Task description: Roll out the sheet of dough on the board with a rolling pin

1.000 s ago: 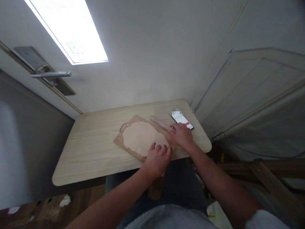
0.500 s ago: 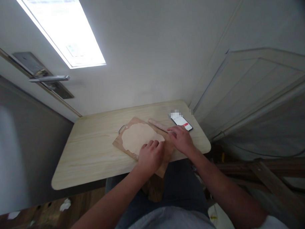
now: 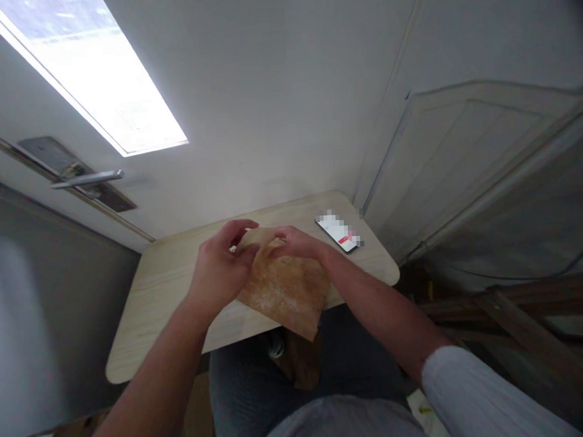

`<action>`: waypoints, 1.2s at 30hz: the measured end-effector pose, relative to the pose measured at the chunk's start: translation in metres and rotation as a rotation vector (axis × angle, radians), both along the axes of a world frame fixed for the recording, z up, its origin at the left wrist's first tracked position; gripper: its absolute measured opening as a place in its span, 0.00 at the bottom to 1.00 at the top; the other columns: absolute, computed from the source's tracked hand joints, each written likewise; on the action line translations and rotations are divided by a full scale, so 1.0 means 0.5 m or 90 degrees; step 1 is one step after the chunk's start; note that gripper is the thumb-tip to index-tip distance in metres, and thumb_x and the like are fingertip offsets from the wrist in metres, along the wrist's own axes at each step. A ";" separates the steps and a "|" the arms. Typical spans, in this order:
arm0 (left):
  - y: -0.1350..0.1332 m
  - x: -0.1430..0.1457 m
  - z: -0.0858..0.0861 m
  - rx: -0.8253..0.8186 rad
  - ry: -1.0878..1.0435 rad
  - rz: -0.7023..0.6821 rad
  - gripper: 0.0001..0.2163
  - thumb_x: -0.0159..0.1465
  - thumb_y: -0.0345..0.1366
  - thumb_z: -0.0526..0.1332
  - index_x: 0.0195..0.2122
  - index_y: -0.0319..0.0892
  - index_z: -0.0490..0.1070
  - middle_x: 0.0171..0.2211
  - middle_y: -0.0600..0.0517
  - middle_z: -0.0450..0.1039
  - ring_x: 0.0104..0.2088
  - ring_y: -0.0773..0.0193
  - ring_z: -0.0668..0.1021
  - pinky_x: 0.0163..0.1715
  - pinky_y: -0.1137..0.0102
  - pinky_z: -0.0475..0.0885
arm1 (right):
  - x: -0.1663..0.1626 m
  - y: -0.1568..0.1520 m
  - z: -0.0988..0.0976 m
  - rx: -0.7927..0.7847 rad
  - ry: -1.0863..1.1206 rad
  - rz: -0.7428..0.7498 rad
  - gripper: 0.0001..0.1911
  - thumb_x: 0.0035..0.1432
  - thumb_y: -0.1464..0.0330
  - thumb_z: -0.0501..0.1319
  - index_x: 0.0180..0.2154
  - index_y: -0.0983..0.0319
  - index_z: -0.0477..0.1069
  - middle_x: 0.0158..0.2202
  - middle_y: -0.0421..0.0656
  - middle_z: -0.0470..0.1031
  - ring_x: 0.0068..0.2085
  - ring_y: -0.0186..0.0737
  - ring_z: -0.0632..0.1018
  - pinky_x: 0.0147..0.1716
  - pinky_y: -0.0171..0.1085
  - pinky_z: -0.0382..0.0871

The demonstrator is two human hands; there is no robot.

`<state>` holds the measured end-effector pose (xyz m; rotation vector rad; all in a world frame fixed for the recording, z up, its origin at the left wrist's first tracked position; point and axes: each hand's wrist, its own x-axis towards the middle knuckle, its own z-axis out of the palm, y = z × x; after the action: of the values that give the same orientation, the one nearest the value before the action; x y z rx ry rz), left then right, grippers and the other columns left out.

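A pale sheet of dough [image 3: 260, 235] is pinched between my two hands over the far part of a wooden board. My left hand [image 3: 223, 259] curls round its left side, thumb and fingers closed on it. On the other side my right hand [image 3: 297, 242] grips it with bent fingers. Most of the dough is hidden behind the hands. Below them the brown board [image 3: 289, 295] shows a bare surface dusted with white powder, its near corner jutting past the table edge. The rolling pin is out of sight.
The board rests on a light wood table [image 3: 167, 293]. A phone [image 3: 337, 231] lies at the table's right, beyond my right forearm. Behind the table stands a white door with a metal handle [image 3: 87, 180]. My lap is under the near edge.
The dough, spread flat on the board before, has been lifted and gathered at the far side. My left hand moved left and away from me; my right hand left the rolling pin and moved left.
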<state>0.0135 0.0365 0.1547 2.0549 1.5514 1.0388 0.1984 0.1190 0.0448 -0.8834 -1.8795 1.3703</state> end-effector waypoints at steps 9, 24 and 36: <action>0.014 -0.057 0.003 -0.046 -0.372 0.095 0.18 0.49 0.38 0.72 0.42 0.44 0.77 0.34 0.54 0.76 0.30 0.67 0.76 0.28 0.74 0.72 | 0.067 -0.092 -0.015 -0.381 0.169 0.095 0.34 0.50 0.59 0.71 0.58 0.55 0.69 0.48 0.43 0.80 0.44 0.45 0.81 0.44 0.41 0.75; 0.117 -0.111 -0.271 -0.274 -0.279 0.226 0.15 0.47 0.35 0.63 0.37 0.40 0.76 0.30 0.50 0.77 0.28 0.62 0.76 0.30 0.68 0.71 | 0.048 -0.111 -0.101 0.016 -0.344 -0.287 0.14 0.56 0.70 0.61 0.44 0.61 0.79 0.42 0.48 0.82 0.40 0.45 0.80 0.40 0.40 0.72; 0.124 -0.124 -0.296 0.012 0.122 0.145 0.18 0.63 0.39 0.56 0.52 0.42 0.75 0.54 0.43 0.76 0.55 0.52 0.74 0.59 0.55 0.65 | 0.058 -0.228 -0.072 0.210 -0.412 -0.432 0.17 0.60 0.67 0.60 0.51 0.61 0.72 0.46 0.49 0.77 0.47 0.48 0.76 0.50 0.45 0.69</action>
<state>-0.0487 0.0985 0.0067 2.0786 1.9151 0.9570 0.2276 0.0052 0.0090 -1.7128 -1.8778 0.3655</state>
